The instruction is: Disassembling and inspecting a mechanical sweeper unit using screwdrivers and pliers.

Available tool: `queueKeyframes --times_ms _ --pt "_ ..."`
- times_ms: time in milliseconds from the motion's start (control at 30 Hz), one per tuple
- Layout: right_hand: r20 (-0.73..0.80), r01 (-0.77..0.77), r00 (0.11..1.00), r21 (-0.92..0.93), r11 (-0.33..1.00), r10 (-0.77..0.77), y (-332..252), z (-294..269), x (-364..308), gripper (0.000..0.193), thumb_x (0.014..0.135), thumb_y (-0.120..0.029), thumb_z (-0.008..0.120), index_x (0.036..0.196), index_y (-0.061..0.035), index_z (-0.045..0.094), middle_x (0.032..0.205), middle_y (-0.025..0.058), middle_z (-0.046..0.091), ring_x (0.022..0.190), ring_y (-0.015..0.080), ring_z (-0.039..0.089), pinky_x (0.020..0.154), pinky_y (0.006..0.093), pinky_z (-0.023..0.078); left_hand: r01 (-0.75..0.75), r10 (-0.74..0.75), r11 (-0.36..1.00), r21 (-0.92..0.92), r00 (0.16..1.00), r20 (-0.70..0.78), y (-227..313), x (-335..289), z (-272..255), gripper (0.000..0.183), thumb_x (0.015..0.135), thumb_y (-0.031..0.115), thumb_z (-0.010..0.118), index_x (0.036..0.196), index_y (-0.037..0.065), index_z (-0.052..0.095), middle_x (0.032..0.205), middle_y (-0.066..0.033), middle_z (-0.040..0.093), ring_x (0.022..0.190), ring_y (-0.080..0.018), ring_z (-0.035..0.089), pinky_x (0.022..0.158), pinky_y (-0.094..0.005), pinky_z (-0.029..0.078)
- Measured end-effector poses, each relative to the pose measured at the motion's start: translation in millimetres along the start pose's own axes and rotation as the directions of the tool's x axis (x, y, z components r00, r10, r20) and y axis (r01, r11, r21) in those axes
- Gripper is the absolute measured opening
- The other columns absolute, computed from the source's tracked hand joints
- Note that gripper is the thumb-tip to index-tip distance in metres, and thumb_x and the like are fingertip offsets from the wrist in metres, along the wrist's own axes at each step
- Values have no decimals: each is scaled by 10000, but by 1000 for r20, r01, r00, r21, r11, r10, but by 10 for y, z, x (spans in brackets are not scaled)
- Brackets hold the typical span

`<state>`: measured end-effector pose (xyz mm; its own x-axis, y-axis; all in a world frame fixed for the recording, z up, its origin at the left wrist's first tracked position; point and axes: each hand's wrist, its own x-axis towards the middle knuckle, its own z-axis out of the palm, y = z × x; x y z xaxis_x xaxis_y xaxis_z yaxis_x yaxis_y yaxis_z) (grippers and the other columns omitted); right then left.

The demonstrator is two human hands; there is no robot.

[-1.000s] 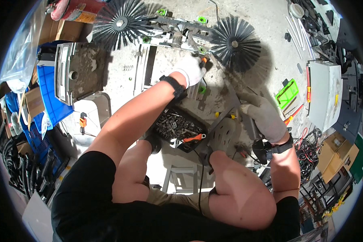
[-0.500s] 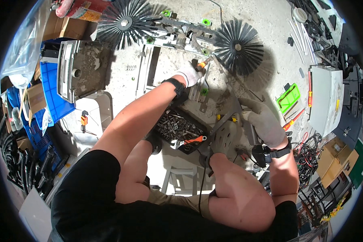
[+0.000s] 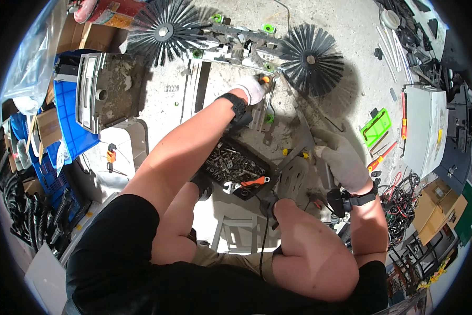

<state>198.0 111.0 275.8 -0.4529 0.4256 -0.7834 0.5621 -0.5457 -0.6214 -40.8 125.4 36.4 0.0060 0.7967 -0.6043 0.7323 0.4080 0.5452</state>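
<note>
Currently two brushes (image 3: 165, 32) (image 3: 311, 60); left hand (image 3: 252, 89) gripping one orange tool (image 3: 266, 80), right hand (image 3: 345, 163) one bar (image 3: 327, 177).

Cluttered repair workshop, stained concrete floor (image 3: 354, 39), mechanical assembly (image 3: 239, 47) with two round bristle brushes (image 3: 312, 60), metal fasteners (image 3: 233, 161) heaped in a black tray (image 3: 268, 162), red-and-yellow screwdriver (image 3: 374, 164), tangled cables (image 3: 401, 202), corrugated black hoses (image 3: 59, 215), cardboard box (image 3: 436, 207)

Left hand (image 3: 252, 90) farther forward than half a second ago, less orange handle (image 3: 266, 80) exposed

Hands (image 3: 251, 91) (image 3: 347, 167) (both gloved) grip tool (image 3: 266, 80) and metal piece (image 3: 327, 176).
</note>
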Motion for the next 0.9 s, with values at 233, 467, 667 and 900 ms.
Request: queueKeyframes --times_ms 233,467,667,900 --pt "-41 67 997 -73 995 -70 248 44 79 505 815 -140 527 1255 104 477 1002 185 654 891 189 600 812 294 456 -15 17 999 34 998 -67 -220 94 234 353 864 327 574 1079 49 611 952 -205 661 920 -355 626 771 -377 489" --pt "37 58 998 -186 981 -52 86 144 94 429 822 -134 504 1208 53 520 986 198 650 906 220 606 836 321 445 9 2 994 108 995 -102 -349 201 223 358 853 380 568 1082 110 617 947 -177 664 895 -371 617 771 -410 483" --pt "52 205 979 -177 963 -199 519 79 153 516 828 -66 492 1309 106 416 1161 207 607 1082 187 548 947 291 395 30 -32 999 -16 990 -138 -298 59 222 413 825 384 580 1143 122 607 963 -167 666 893 -345 628 783 -391 492" --pt "58 115 993 -273 955 -103 710 -2 155 501 826 -55 497 1299 95 430 1151 216 608 1079 217 570 937 298 408 95 -92 995 15 985 -144 -199 -13 134 452 838 357 552 1222 119 579 1039 -179 654 953 -354 620 834 -383 493"
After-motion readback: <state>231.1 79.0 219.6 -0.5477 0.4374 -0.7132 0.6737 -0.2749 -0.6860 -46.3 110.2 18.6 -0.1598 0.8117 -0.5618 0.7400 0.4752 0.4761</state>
